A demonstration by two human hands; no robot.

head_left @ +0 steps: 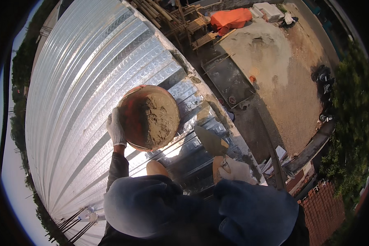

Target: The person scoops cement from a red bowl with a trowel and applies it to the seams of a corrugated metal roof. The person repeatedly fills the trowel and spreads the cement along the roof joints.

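Observation:
My left hand [116, 129], in a pale knit glove, grips the left rim of a round reddish bucket [132, 112]. Wet grey-brown mortar [162, 117] lies in the bucket, heaped toward its right side. The bucket rests on ribbed metal decking [82, 90], in front of my bent knees. Near my right knee, my gloved right hand [238, 170] is closed around a trowel [209, 140]. Its pointed blade is smeared with mortar and tilts up and left, apart from the bucket. My right fingers are partly hidden behind the trowel and knee.
A mortar-streaked concrete edge [211, 100] borders the decking on the right, with a drop beyond it. Below are a mixing trough [229, 80], a sand pile [260, 49], an orange tarp [231, 19], bamboo poles [158, 12] and parked motorbikes [326, 92]. Rebar ends [76, 225] project at lower left.

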